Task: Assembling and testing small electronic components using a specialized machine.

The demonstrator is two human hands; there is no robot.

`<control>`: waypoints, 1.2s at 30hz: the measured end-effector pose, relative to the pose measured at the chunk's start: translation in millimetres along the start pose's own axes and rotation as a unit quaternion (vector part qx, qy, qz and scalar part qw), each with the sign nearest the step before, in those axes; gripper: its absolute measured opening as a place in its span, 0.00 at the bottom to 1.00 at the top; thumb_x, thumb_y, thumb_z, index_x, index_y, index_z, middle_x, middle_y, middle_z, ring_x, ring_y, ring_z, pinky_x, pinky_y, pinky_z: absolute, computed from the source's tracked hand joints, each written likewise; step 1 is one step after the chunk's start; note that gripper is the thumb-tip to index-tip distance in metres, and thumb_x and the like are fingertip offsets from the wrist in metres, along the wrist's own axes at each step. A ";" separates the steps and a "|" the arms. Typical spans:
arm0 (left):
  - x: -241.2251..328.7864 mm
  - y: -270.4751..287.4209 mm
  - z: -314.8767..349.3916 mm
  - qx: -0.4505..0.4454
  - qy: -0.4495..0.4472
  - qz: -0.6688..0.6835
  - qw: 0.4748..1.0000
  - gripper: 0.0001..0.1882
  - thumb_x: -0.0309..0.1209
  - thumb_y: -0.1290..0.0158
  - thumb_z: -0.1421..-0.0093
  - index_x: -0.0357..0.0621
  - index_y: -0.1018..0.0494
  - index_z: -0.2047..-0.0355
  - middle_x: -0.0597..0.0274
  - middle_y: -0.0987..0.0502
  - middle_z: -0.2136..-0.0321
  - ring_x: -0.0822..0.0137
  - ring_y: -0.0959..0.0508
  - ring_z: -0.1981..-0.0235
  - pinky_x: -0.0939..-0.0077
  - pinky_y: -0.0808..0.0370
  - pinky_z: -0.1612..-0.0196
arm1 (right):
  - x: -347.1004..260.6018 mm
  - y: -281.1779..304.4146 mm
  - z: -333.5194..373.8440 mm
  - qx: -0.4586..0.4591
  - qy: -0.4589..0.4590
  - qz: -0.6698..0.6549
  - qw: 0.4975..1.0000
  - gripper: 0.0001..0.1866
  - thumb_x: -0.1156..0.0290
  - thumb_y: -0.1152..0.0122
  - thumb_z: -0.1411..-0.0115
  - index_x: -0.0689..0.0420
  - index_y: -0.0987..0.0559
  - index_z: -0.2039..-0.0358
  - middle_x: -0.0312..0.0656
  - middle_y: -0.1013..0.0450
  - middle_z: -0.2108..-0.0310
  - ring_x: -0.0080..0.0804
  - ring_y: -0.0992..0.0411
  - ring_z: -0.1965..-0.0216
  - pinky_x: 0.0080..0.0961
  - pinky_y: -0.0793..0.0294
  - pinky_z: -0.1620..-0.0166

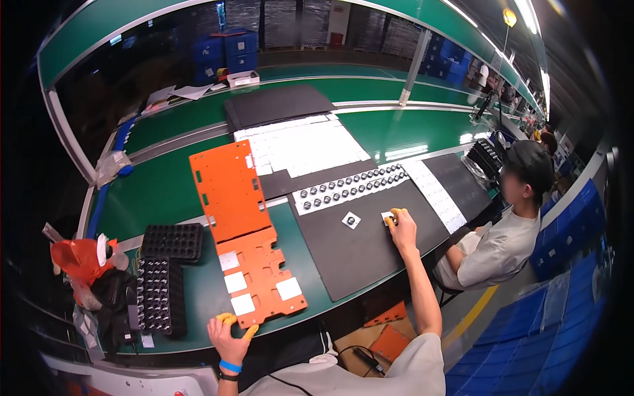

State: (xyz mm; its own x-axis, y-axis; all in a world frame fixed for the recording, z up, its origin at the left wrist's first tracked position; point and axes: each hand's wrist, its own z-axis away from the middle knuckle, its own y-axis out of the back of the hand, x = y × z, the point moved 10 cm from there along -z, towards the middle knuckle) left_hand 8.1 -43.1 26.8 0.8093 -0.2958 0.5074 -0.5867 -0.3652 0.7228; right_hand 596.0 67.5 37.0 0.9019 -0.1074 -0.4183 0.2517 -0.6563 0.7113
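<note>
My left hand (228, 336), with yellow finger covers, rests at the near left corner of an open, hinged orange fixture (264, 257); its thumb and fingers are apart. White square pieces (289, 288) lie on the fixture's lower plate. Over the dark mat (350, 264), my right hand (403, 232) pinches a small white square piece (386, 216) between finger and thumb; the fingers partly cover it. Left of that hand, a white square with a black round part (351, 220) lies on the mat. Beyond it, two rows of black round parts (354, 183) stand on white sheets.
Black trays with round pockets (173, 243) stand left of the fixture, near an orange-red bag (79, 257). White sheets (300, 145) and a stack of dark mats (281, 105) lie behind. A co-worker (505, 237) sits at the right, beside a white strip (436, 196).
</note>
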 end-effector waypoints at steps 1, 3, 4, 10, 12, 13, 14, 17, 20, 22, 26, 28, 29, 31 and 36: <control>1.3 0.1 0.3 0.005 -0.004 -0.007 1.000 0.28 0.44 0.24 0.60 0.38 0.24 0.67 0.56 0.25 0.64 0.51 0.27 0.60 0.57 0.31 0.54 | 11.8 -3.6 -5.4 0.002 -0.004 0.001 1.000 0.15 0.69 0.27 0.45 0.59 0.18 0.58 0.45 0.23 0.64 0.45 0.24 0.62 0.40 0.24 0.56; 1.4 -3.6 2.3 0.010 -0.016 -0.019 1.000 0.28 0.45 0.25 0.59 0.39 0.24 0.67 0.56 0.25 0.64 0.51 0.27 0.60 0.56 0.31 0.54 | 43.6 -1.2 -20.8 0.055 -0.030 -0.040 0.997 0.16 0.75 0.28 0.45 0.62 0.19 0.56 0.46 0.23 0.65 0.41 0.23 0.65 0.34 0.23 0.59; 2.3 -5.4 2.8 0.013 -0.024 -0.026 0.999 0.28 0.46 0.25 0.59 0.39 0.24 0.67 0.56 0.25 0.64 0.50 0.27 0.60 0.56 0.31 0.55 | 66.8 -6.6 -29.0 0.051 -0.047 -0.040 0.997 0.16 0.79 0.31 0.44 0.62 0.20 0.54 0.47 0.21 0.62 0.40 0.22 0.63 0.32 0.22 0.58; 7.7 -10.3 2.5 0.014 -0.038 -0.047 0.998 0.31 0.54 0.31 0.51 0.37 0.26 0.67 0.52 0.26 0.64 0.47 0.27 0.61 0.54 0.31 0.56 | 151.1 -17.4 -74.7 0.078 -0.109 -0.098 0.986 0.19 0.84 0.36 0.43 0.64 0.22 0.49 0.50 0.20 0.56 0.39 0.20 0.58 0.32 0.20 0.51; 8.3 -15.4 1.6 0.012 -0.047 -0.043 0.998 0.31 0.54 0.33 0.50 0.35 0.27 0.67 0.50 0.27 0.65 0.47 0.27 0.62 0.54 0.30 0.57 | 171.7 -15.3 -82.4 0.086 -0.110 -0.090 0.986 0.19 0.83 0.36 0.43 0.65 0.22 0.50 0.50 0.21 0.56 0.40 0.20 0.57 0.32 0.20 0.51; 7.6 -14.5 2.1 0.015 -0.044 -0.045 0.998 0.31 0.54 0.33 0.50 0.35 0.27 0.67 0.50 0.27 0.65 0.47 0.27 0.62 0.54 0.30 0.57 | 169.3 -18.3 -88.5 0.090 -0.109 -0.090 0.986 0.19 0.82 0.35 0.43 0.65 0.22 0.50 0.49 0.21 0.56 0.40 0.21 0.57 0.33 0.21 0.51; 7.8 -13.8 2.5 0.015 -0.041 -0.054 0.998 0.31 0.54 0.33 0.50 0.35 0.27 0.67 0.50 0.27 0.65 0.47 0.27 0.62 0.54 0.30 0.57 | 167.0 -20.4 -93.2 0.088 -0.106 -0.093 0.986 0.19 0.82 0.35 0.43 0.65 0.22 0.50 0.49 0.21 0.56 0.40 0.21 0.57 0.33 0.21 0.51; 5.3 -14.3 4.5 0.020 -0.037 -0.065 0.997 0.31 0.55 0.34 0.49 0.35 0.27 0.67 0.50 0.27 0.65 0.46 0.27 0.62 0.54 0.30 0.58 | 164.5 -27.9 -99.5 0.054 -0.123 -0.038 0.990 0.19 0.79 0.33 0.44 0.64 0.22 0.50 0.51 0.24 0.56 0.47 0.25 0.52 0.38 0.26 0.46; 6.2 -15.2 4.7 0.022 -0.038 -0.065 0.997 0.31 0.55 0.35 0.49 0.34 0.27 0.67 0.49 0.27 0.65 0.47 0.27 0.62 0.53 0.30 0.58 | 164.7 -16.6 -102.1 0.103 -0.107 0.063 0.987 0.19 0.74 0.29 0.45 0.64 0.21 0.53 0.50 0.25 0.58 0.48 0.28 0.53 0.39 0.28 0.45; 6.5 -17.1 4.6 0.021 -0.039 -0.064 0.997 0.32 0.55 0.35 0.49 0.34 0.27 0.67 0.49 0.27 0.65 0.47 0.27 0.62 0.53 0.30 0.58 | 177.0 -20.5 -106.0 0.077 -0.141 0.080 0.984 0.16 0.71 0.28 0.45 0.63 0.19 0.58 0.49 0.25 0.59 0.48 0.28 0.54 0.40 0.28 0.48; 6.6 -17.2 6.3 0.024 -0.034 -0.071 0.997 0.32 0.55 0.36 0.49 0.33 0.27 0.67 0.48 0.27 0.65 0.47 0.27 0.62 0.53 0.31 0.58 | 168.1 -25.5 -111.4 0.093 -0.113 0.127 0.981 0.14 0.71 0.29 0.44 0.61 0.18 0.59 0.47 0.26 0.60 0.47 0.28 0.53 0.41 0.29 0.47; 5.5 -17.3 6.7 0.022 -0.026 -0.075 0.997 0.32 0.55 0.36 0.49 0.33 0.27 0.67 0.48 0.27 0.65 0.47 0.28 0.62 0.53 0.31 0.58 | 162.6 -27.8 -113.7 0.098 -0.104 0.143 0.979 0.14 0.71 0.29 0.44 0.61 0.18 0.59 0.46 0.26 0.60 0.46 0.28 0.53 0.41 0.29 0.48; 6.0 -16.7 6.9 0.025 -0.030 -0.076 0.996 0.32 0.56 0.36 0.49 0.33 0.27 0.67 0.48 0.27 0.65 0.47 0.28 0.62 0.53 0.31 0.59 | 158.8 -28.9 -115.2 0.103 -0.095 0.159 0.977 0.14 0.70 0.30 0.44 0.60 0.18 0.58 0.45 0.26 0.60 0.45 0.28 0.53 0.41 0.29 0.48; 7.5 -15.8 6.8 0.029 -0.035 -0.078 0.996 0.32 0.56 0.37 0.49 0.33 0.27 0.67 0.48 0.27 0.65 0.47 0.28 0.63 0.53 0.31 0.59 | 159.8 -32.1 -117.0 0.095 -0.101 0.166 0.976 0.15 0.70 0.30 0.45 0.60 0.19 0.57 0.44 0.26 0.60 0.44 0.28 0.52 0.40 0.29 0.48; 11.0 -13.2 4.9 0.037 -0.039 -0.070 0.996 0.33 0.56 0.36 0.49 0.33 0.27 0.67 0.48 0.27 0.66 0.47 0.28 0.63 0.54 0.31 0.59 | 163.5 -34.6 -120.1 0.106 -0.082 0.153 0.979 0.18 0.69 0.30 0.44 0.60 0.20 0.54 0.45 0.26 0.59 0.45 0.28 0.53 0.41 0.28 0.50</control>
State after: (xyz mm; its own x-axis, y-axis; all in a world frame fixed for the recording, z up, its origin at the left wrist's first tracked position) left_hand 24.6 -45.8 20.6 0.8808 -0.3041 0.3630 -0.4702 -0.4711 0.7463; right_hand 776.9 162.4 11.9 0.8511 -0.4302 -0.3008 -0.1159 -0.7130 0.6916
